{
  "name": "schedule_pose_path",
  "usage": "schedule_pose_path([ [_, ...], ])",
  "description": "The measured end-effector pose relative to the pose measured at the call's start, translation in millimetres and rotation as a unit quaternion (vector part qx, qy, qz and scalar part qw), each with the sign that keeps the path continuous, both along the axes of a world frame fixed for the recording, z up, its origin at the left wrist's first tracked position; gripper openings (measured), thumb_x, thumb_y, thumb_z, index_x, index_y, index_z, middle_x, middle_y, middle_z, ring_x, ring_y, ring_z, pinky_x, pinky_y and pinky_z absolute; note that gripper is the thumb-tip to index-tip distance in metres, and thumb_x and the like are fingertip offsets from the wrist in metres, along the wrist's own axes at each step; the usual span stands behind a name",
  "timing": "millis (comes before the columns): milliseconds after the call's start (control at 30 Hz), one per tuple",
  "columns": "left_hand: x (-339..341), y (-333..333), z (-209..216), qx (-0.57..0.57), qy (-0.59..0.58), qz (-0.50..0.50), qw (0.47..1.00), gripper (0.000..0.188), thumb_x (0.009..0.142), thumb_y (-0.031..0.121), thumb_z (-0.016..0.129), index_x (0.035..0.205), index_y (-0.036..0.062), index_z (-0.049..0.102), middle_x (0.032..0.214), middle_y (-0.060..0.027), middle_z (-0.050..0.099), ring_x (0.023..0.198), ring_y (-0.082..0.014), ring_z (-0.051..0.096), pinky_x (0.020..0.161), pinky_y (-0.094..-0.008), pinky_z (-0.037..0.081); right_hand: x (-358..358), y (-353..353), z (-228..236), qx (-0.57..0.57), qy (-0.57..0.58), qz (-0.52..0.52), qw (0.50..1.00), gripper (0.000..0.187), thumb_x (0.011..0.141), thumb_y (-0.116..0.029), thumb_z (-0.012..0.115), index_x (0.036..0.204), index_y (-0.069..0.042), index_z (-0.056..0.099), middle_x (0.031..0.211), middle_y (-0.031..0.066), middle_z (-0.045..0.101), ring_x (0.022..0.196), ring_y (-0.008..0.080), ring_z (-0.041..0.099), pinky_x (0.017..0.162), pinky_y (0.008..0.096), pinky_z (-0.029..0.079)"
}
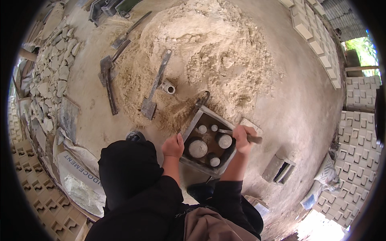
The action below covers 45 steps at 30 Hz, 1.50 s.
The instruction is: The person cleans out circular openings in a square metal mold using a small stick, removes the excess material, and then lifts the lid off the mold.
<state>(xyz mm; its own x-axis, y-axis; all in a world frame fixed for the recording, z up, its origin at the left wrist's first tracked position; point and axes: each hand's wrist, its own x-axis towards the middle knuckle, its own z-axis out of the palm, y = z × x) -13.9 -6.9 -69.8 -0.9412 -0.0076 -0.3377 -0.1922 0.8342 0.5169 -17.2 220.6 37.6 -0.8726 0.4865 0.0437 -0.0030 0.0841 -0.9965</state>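
A square metal mould [197, 119] stands on the floor in front of me, with round pale cores of different sizes, such as a large core [198, 148], rising from its brown inside. My right hand [243, 138] is closed round a wooden-handled tool [255, 139]. Its thin metal shaft [226, 131] reaches over the mould between a small and a mid-sized core; its exact kind cannot be told. Beside the mould's left edge my left hand [173, 146] is closed, with a small dark tip poking out above the thumb. What it grips is mostly hidden.
A big heap of pale powder [217, 36] spreads beyond the mould. A flat-bladed shovel [149, 107], a hammer-like tool [107, 76] and a short pipe [169, 87] lie left. A hollow block mould [278, 168] stands right. Broken pieces [52, 72] and stacked blocks [317, 40] flank the floor.
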Motion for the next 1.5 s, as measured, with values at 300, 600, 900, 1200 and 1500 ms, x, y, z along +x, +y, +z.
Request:
schedule_pose_path([
  [300,-1,1,-1,0.008,0.034,0.009,0.999,0.034,0.087,0.035,0.040,0.073,0.0118,0.060,0.068,-0.0149,0.060,0.066,-0.0371,0.057,0.059,-0.0471,0.045,6,-10,-14,0.004,0.068,-0.129,0.989,0.032,0.076,-0.002,0.045,0.046,-0.003,0.035,0.042,0.0018,0.036,0.038,0.0085,0.034,0.037,0.0254,0.024],
  [600,-3,2,-3,-0.013,0.017,0.002,1.000,0.035,0.088,0.035,0.038,0.075,0.0115,0.060,0.070,-0.0159,0.060,0.067,-0.0379,0.058,0.060,-0.0484,0.045,-9,-18,-27,0.026,0.047,-0.149,0.987,0.027,0.078,-0.006,0.045,0.051,-0.002,0.043,0.045,0.0013,0.041,0.042,0.0092,0.038,0.040,0.0251,0.031],
  [900,-1,1,-1,-0.004,0.016,-0.002,1.000,0.037,0.088,0.036,0.037,0.074,0.0111,0.061,0.070,-0.0163,0.060,0.067,-0.0387,0.057,0.061,-0.0491,0.045,5,-21,-34,0.087,0.002,-0.140,0.986,0.025,0.073,-0.010,0.048,0.049,-0.002,0.046,0.045,0.0043,0.043,0.042,0.0111,0.042,0.040,0.0265,0.030],
  [1200,0,-1,-4,-0.008,0.004,-0.003,1.000,0.038,0.088,0.036,0.037,0.075,0.0101,0.061,0.071,-0.0162,0.060,0.069,-0.0388,0.057,0.062,-0.0488,0.045,2,-20,-33,0.247,-0.046,-0.160,0.955,0.026,0.075,-0.008,0.046,0.049,-0.004,0.043,0.046,0.0004,0.040,0.042,0.0088,0.037,0.039,0.0262,0.026],
  [1500,-2,3,-3,-0.003,0.005,-0.010,1.000,0.038,0.089,0.035,0.037,0.075,0.0107,0.061,0.070,-0.0159,0.060,0.068,-0.0385,0.056,0.061,-0.0490,0.044,36,10,-29,0.024,0.043,-0.304,0.951,0.037,0.079,-0.008,0.044,0.045,-0.006,0.030,0.041,0.0012,0.037,0.038,0.0089,0.032,0.037,0.0255,0.021],
])
